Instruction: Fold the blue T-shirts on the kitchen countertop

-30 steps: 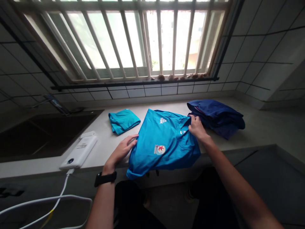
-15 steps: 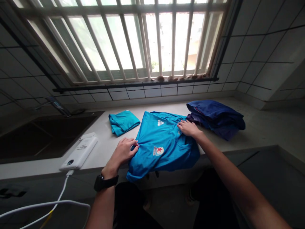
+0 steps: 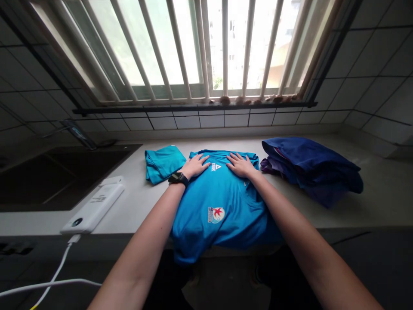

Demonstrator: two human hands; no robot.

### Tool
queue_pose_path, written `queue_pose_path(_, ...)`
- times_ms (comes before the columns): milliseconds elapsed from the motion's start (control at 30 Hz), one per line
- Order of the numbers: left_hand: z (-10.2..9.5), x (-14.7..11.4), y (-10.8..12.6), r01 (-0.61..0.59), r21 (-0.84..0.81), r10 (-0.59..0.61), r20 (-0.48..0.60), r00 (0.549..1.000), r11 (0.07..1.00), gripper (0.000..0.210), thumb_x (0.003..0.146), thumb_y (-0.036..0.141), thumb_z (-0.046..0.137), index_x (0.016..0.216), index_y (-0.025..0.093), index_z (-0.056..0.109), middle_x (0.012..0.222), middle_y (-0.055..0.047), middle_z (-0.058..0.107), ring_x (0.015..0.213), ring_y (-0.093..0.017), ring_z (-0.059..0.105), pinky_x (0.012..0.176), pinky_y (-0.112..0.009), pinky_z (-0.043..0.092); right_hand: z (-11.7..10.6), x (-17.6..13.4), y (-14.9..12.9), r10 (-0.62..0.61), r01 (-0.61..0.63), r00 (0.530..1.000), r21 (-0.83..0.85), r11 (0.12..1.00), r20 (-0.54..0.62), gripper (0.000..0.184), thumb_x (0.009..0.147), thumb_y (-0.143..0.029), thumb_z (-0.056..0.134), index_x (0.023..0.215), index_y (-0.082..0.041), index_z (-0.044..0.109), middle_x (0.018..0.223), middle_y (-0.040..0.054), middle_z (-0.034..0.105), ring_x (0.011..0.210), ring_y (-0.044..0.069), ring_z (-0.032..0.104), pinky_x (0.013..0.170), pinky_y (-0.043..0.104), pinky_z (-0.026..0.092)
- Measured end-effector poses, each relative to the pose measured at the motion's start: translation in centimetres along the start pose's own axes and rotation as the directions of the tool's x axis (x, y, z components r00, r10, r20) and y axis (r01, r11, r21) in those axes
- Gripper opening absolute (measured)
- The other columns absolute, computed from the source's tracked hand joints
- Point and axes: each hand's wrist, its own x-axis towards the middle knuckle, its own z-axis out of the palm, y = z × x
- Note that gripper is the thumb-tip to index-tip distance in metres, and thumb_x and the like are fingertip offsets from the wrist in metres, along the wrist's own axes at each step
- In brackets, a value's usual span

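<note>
A bright blue shirt (image 3: 200, 211) with white lettering and a red star badge lies on the counter, its lower part hanging over the front edge. My left hand (image 3: 196, 165) rests on the shirt's upper left, fingers spread. On the upper right of the shirt, my right hand (image 3: 241, 165) lies flat with fingers apart. Close to my left hand is a folded teal cloth (image 3: 164, 162). To the right of my right hand sits a heap of dark blue clothing (image 3: 312, 163), with purple fabric showing beneath it.
A white power bank (image 3: 93, 209) with a plugged-in white cable (image 3: 58, 269) lies near the counter's front edge. Left of it is a dark sink (image 3: 64, 176) with a faucet (image 3: 79, 134). A barred window (image 3: 183, 47) stands behind the counter (image 3: 142, 202).
My left hand has let go of the shirt's left edge and moved up onto its upper part. My right hand has shifted toward the far edge and flattened. The view has tilted down and moved closer.
</note>
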Motion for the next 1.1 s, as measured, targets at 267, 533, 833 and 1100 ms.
queue_pose_path(267, -1.2, 0.5, 0.9, -0.028, 0.111, 0.040, -0.110, 0.993, 0.993, 0.051, 0.104, 0.027, 0.040, 0.152, 0.016, 0.054, 0.161, -0.017, 0.049, 0.151, -0.034, 0.041, 0.125, -0.053, 0.031, -0.5, 2.7, 2.0, 0.001, -0.002, 0.999, -0.010, 1.000, -0.038, 0.061, 0.110, -0.048, 0.029, 0.167, -0.026, 0.032, 0.176, 0.0044, 0.020, 0.163, 0.030, 0.018, 0.129, 0.062, 0.017)
queue_pose_path(533, -0.5, -18.6, 2.5, -0.227, -0.191, 0.219, -0.062, 0.974, 0.955, 0.074, 0.078, 0.062, 0.079, 0.143, 0.029, 0.065, 0.142, -0.009, 0.069, 0.127, -0.032, 0.066, 0.108, -0.040, 0.052, -2.4, 0.1, 0.2, -0.179, 0.159, 0.956, -0.105, 0.982, -0.231, 0.059, 0.096, -0.002, 0.034, 0.148, -0.012, 0.057, 0.159, 0.0169, 0.052, 0.148, 0.028, 0.047, 0.128, 0.049, 0.026)
queue_pose_path(833, 6.0, -23.4, -0.5, -0.482, 0.072, 0.482, -0.275, 0.832, 0.873, 0.082, 0.088, 0.006, 0.064, 0.161, 0.036, 0.040, 0.166, -0.007, 0.046, 0.152, -0.027, 0.045, 0.121, -0.047, 0.042, 0.3, -23.8, 0.5, -0.389, 0.391, 0.920, 0.055, 0.919, -0.042, 0.090, 0.082, -0.047, 0.084, 0.161, -0.034, 0.043, 0.168, 0.0090, 0.041, 0.154, 0.035, 0.039, 0.123, 0.053, 0.038)
queue_pose_path(1100, 4.7, -24.8, 0.1, -0.595, 0.024, 0.511, -0.540, 0.669, 0.804, 0.029, 0.099, 0.007, 0.051, 0.112, 0.021, 0.072, 0.106, -0.008, 0.079, 0.102, -0.022, 0.074, 0.092, -0.036, 0.057, 4.2, -25.5, 1.2, -0.540, 0.504, 0.695, -0.215, 0.837, -0.474, 0.034, 0.102, -0.007, 0.048, 0.124, -0.022, 0.069, 0.117, 0.0105, 0.078, 0.106, 0.024, 0.074, 0.088, 0.038, 0.059)
